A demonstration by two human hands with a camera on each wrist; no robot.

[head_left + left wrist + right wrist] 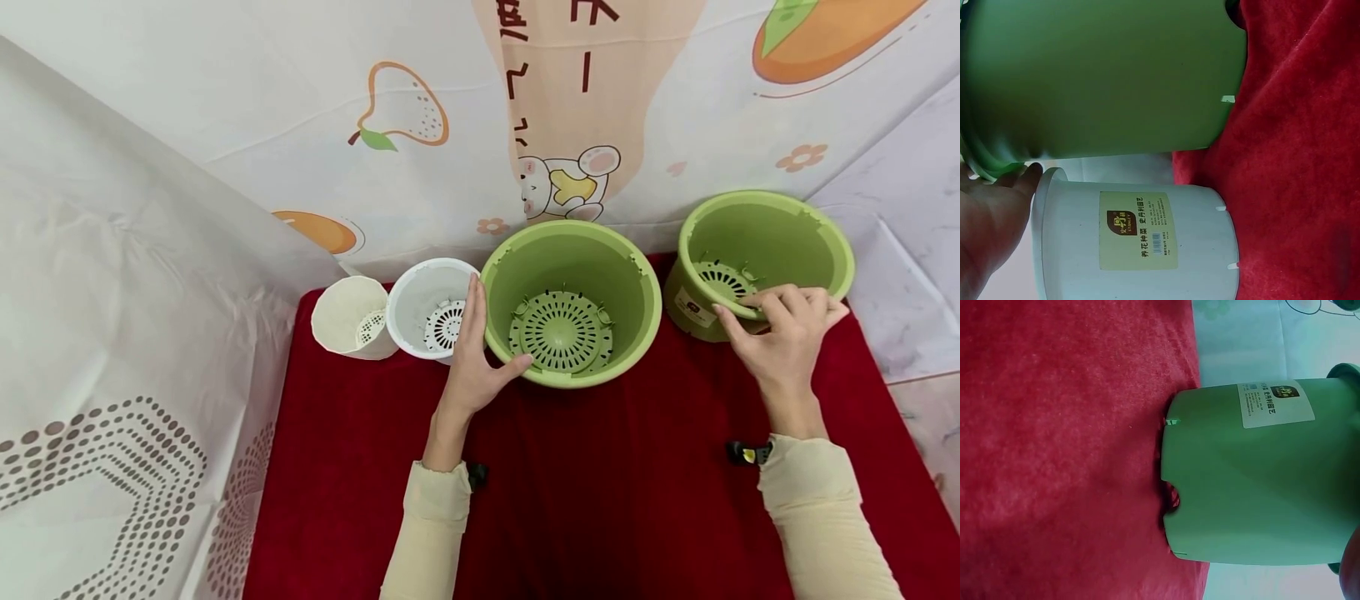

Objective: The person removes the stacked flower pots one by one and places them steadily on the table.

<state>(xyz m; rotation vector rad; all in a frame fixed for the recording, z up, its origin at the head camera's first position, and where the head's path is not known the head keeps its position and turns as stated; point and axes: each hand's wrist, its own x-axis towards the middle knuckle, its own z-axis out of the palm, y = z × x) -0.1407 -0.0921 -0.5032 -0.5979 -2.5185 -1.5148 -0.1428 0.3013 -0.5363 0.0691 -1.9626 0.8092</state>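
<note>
A large green flowerpot (637, 325) with a slotted base stands near the middle of the cloth. My left hand (472, 367) grips its front left rim, thumb over the rim and fairly straight fingers along the outside. Those fingers reach between it and a white flowerpot (1197, 244); in the left wrist view they are right at both rims. At the right, my right hand (791, 333) pinches the front rim of another green flowerpot (1260, 487), thumb outside and fingers over the edge. This pot has a pale label (1275, 403) and stands upright on the cloth.
A smaller cream pot (337, 321) stands at the far left, beside the white one. Red cloth (600, 500) covers the table. Behind the pots hangs a printed white curtain (300, 108); pale sheeting (112, 292) closes off the left side.
</note>
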